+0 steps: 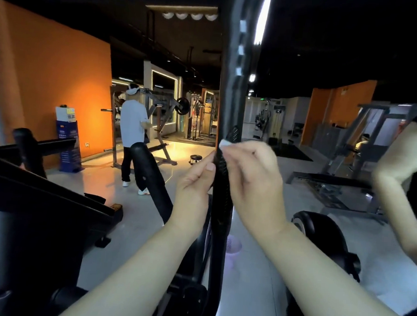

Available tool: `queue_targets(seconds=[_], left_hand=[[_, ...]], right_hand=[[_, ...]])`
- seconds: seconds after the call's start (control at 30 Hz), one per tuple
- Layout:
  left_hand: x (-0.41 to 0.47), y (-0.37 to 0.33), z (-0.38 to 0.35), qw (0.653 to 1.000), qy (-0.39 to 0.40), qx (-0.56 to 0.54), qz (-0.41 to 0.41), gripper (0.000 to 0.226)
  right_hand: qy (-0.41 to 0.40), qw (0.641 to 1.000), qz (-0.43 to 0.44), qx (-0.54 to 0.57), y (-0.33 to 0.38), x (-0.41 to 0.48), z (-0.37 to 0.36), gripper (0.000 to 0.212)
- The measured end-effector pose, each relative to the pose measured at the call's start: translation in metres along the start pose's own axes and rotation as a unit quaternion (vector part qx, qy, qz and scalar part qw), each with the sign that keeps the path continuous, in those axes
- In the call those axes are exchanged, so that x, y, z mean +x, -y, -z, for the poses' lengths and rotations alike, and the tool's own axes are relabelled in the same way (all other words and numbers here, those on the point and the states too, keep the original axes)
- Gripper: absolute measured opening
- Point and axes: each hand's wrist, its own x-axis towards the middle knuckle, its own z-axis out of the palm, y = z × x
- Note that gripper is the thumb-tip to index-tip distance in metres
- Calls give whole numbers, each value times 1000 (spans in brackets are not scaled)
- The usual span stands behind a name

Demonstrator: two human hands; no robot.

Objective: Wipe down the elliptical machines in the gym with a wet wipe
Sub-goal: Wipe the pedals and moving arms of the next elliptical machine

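Hands on the black elliptical handlebar point(228, 98), which runs 12 to 6 o'clock and blocks the middle view: left hand point(196, 181) grips it, right hand point(252, 175) pinches a wet wipe point(224, 143) against it. Orange wall point(61, 75) at 9; another forearm point(400, 194) at 3; standing person point(132, 124) at 10; pink basket point(233, 248) at 6, half-hidden.

Black ribbed handlebar point(230, 98), white wipe point(224, 143), orange wall point(56, 75), pale grey glossy floor point(256, 283), lilac perforated basket point(233, 249), blue stand point(69, 147) with white top

Left hand point(196, 181), right hand point(252, 175): both curled.
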Motion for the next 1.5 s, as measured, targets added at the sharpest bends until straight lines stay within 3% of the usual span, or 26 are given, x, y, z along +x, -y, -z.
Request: queue_targets(seconds=[0.1,0.3,0.47,0.6,0.77,0.83,0.93,1.07,1.13,1.3,1.5], left_hand=[[3,-3,0,1000,-2,4,-16,35],[12,-15,-7,998,9,6,-54,47],[8,-12,-3,999,13,-19,-38,35],[6,-13,0,999,24,-20,-33,42],[4,-13,-4,998,33,-17,-50,38],[3,-12,-5,998,31,-23,-51,36],[4,-8,-2,998,9,-32,-46,30],[5,-5,2,999,4,-24,-34,31],[5,-4,3,999,0,-15,-35,31],[3,-4,0,998,7,-30,-48,31],[1,-6,3,999,-5,-45,-25,32]], right_hand=[[42,998,39,-17,-3,5,5,18],[-27,1000,4,-5,-3,55,9,14],[75,994,68,-50,-13,-9,6,26],[143,983,90,-68,-15,-49,6,28],[8,998,36,-41,-7,16,18,18],[-7,999,10,-32,-5,31,17,17],[44,998,36,-34,-4,9,10,14],[139,985,88,-51,-11,-42,4,30],[147,981,104,-68,-12,-36,6,29],[37,994,30,-98,0,30,12,15],[157,981,-15,-113,20,-4,14,12]])
